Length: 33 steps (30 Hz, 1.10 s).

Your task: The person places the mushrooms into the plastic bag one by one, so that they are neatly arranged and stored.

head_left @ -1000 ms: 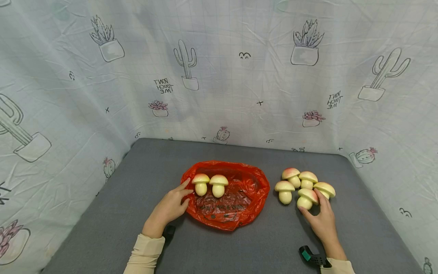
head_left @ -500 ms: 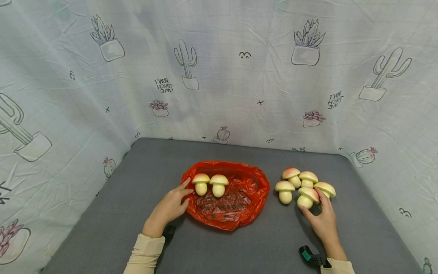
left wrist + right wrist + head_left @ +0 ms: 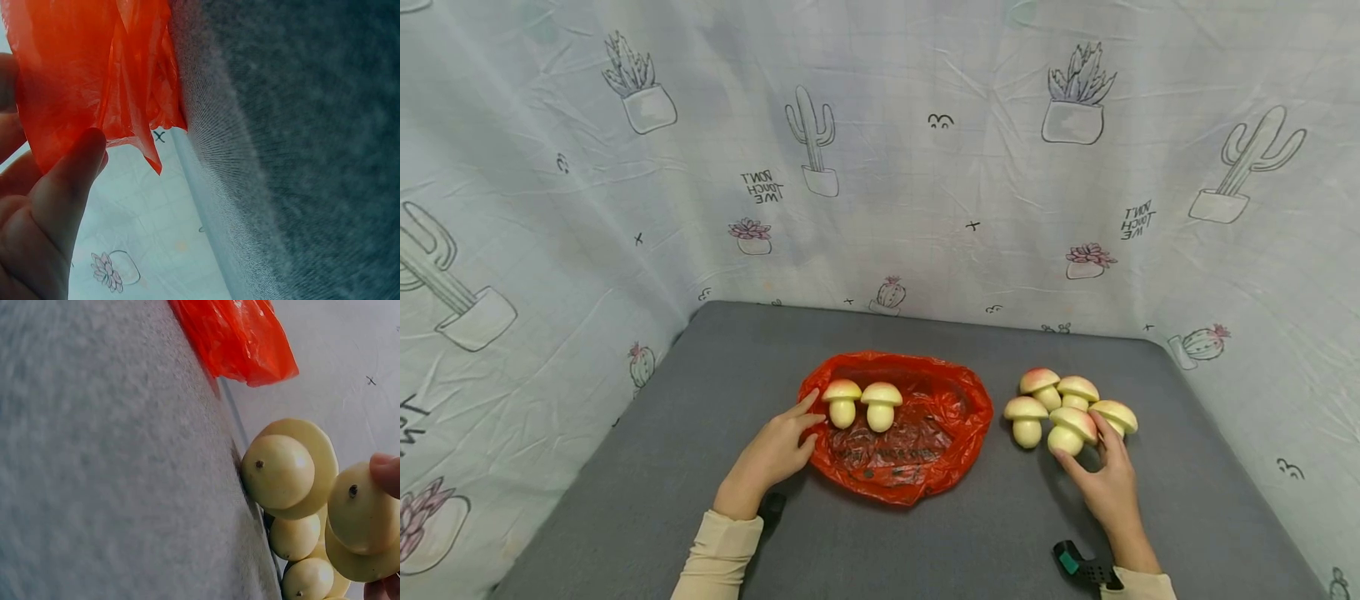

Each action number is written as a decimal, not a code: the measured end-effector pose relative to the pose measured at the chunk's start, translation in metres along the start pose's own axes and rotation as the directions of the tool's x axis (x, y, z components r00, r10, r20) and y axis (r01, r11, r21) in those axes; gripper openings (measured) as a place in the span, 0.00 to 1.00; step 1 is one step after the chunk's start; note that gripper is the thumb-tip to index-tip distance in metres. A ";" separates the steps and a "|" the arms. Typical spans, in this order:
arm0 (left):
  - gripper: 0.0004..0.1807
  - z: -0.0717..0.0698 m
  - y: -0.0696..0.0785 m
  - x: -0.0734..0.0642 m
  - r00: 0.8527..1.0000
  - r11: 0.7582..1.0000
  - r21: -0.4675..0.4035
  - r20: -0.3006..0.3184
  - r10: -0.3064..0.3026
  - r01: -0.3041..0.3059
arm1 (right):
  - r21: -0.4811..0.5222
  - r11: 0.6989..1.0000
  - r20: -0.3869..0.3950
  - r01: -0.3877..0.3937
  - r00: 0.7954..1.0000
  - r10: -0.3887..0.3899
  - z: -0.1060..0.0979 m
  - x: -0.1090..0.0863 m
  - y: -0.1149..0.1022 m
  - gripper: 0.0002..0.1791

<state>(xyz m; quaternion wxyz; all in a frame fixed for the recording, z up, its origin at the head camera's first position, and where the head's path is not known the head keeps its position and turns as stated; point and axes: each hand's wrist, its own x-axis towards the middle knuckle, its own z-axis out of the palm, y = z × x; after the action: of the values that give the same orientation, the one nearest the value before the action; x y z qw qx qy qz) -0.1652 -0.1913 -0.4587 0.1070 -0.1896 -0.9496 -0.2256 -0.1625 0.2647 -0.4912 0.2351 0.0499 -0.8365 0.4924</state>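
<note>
My left hand pinches the left rim of a red plastic bag, thumb on one side of the film and fingers on the other in the left wrist view. Two cream toy mushrooms, a left one and a right one, lie inside the spread bag. Right of the bag, my right hand grips another toy mushroom between thumb and fingers. The right wrist view has this gripped mushroom slightly off the table, stem end toward the camera. Part of its cap is hidden by the fingers.
Several more mushrooms cluster beside the right hand, among them a left one, a back one and a right one. The grey table is bounded by a patterned cloth behind and at both sides.
The right hand's mushroom has shifted slightly left and up, and its stem tilts a little. The left hand and the bag stay in place; the head view drifts slightly.
</note>
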 end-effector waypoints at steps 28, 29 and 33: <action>0.16 -0.001 0.001 0.000 1.000 1.000 0.003 -0.001 0.006 -0.006 | 0.222 0.950 0.080 0.218 0.967 -0.241 0.019 0.000 -0.055 0.45; 0.16 -0.001 0.001 0.000 1.000 1.000 0.003 0.002 0.002 -0.002 | 0.231 0.946 0.087 0.226 0.964 -0.252 0.020 0.000 -0.054 0.45; 0.16 -0.001 0.001 0.000 1.000 1.000 0.000 -0.002 0.001 -0.001 | 0.282 0.934 0.111 0.219 0.959 -0.259 0.027 0.002 -0.048 0.47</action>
<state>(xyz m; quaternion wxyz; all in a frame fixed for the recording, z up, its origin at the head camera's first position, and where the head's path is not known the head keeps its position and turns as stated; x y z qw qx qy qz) -0.1644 -0.1912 -0.4577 0.1081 -0.1901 -0.9493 -0.2256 -0.1579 0.2177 -0.4627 0.2223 0.2188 -0.7652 0.5632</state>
